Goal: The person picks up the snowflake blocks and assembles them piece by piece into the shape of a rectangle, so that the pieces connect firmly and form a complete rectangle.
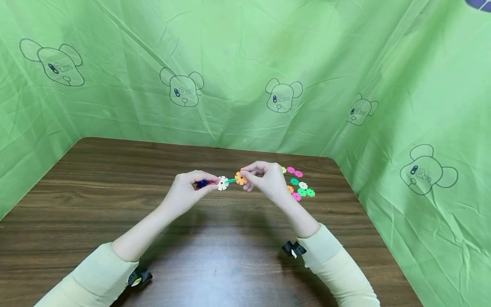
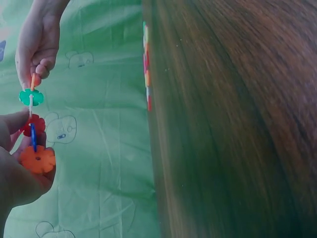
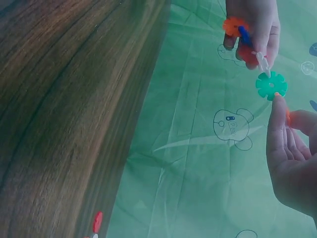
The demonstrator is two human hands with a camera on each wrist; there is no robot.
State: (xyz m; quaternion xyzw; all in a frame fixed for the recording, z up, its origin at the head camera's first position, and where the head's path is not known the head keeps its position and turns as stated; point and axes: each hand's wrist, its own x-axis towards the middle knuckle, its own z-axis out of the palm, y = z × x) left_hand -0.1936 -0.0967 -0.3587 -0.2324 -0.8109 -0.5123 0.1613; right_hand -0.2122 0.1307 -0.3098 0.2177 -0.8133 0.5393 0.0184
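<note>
A chain of notched, flower-shaped plastic discs is held up above the table between both hands. In the left wrist view it runs from an orange disc (image 2: 37, 161) through a blue disc (image 2: 33, 139) and a red disc (image 2: 37, 122) toward a white disc (image 1: 220, 186). My left hand (image 1: 184, 186) pinches the chain near the red disc, partly hiding it. Beyond the white piece comes a green disc (image 3: 264, 87). With thumb and fingers, my right hand (image 1: 269, 180) pinches the far-end orange disc (image 1: 240, 178), whose edge meets the green one.
Several loose discs lie on the brown wooden table (image 1: 230, 264) beyond the right hand, among them a pink disc (image 1: 290, 169), a white disc (image 1: 303, 185) and a green disc (image 1: 310, 192). Green cloth (image 1: 230, 51) with bear outlines hangs behind and along the sides.
</note>
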